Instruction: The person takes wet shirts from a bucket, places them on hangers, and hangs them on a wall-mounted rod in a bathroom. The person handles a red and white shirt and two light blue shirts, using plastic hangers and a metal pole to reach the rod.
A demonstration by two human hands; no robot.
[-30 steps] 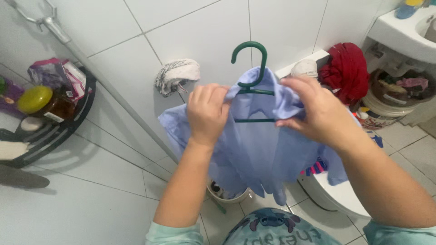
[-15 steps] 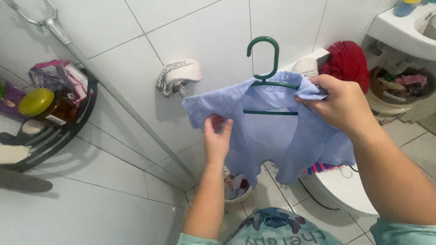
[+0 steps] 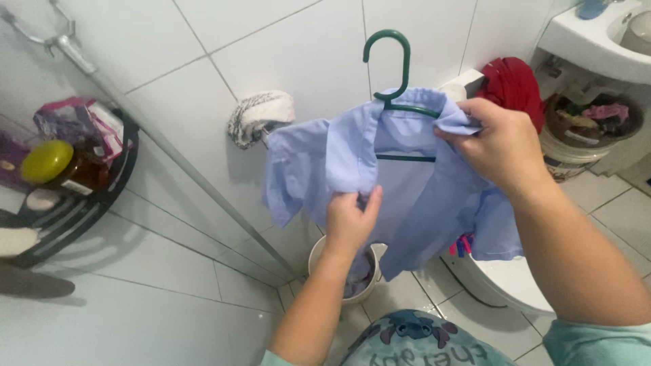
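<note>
The light blue shirt (image 3: 407,196) hangs on the green hanger (image 3: 397,81) between the hands: right hand (image 3: 498,146) pinches its collar high, left hand (image 3: 349,220) grips the front edge lower, nearer.

hanger (image 3: 397,81): arms mostly under the shirt (image 3: 413,196), only hook and crossbar show
left hand (image 3: 351,220): fingertips tucked into the shirt fold, out of sight
sink (image 3: 597,41): cut off by the top right edge
bucket (image 3: 363,274): half hidden behind the forearm, contents too dim to tell
toilet (image 3: 502,285): largely covered by shirt
</note>
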